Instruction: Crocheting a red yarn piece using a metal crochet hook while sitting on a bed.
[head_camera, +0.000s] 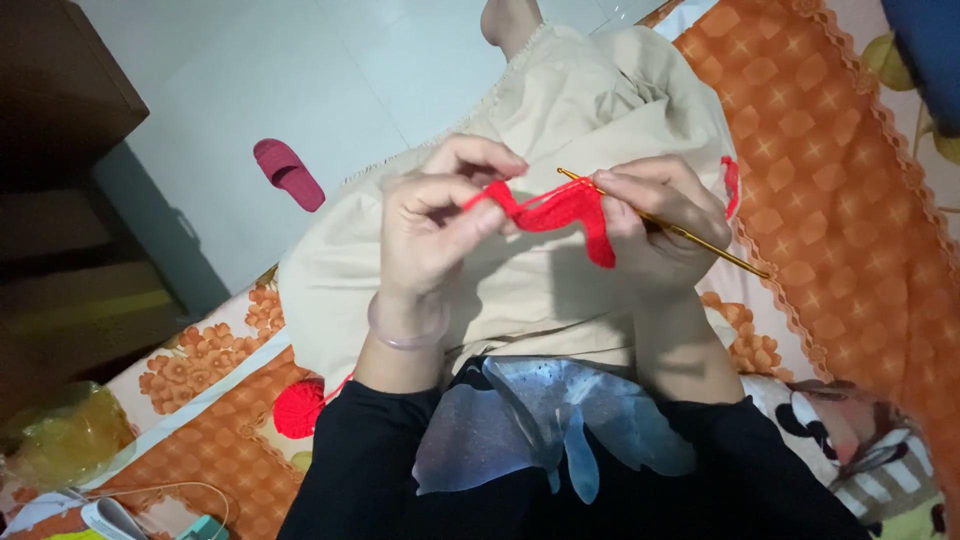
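Over the lap, the red crochet strip (560, 212) hangs between both hands, looking soft, light and floppy, best pinched near its working edge. Left hand (432, 220) has its grip pressed together on the strip's left end; right hand (660, 215) pinches the gold crochet hook (690, 234) and the strip's other end.
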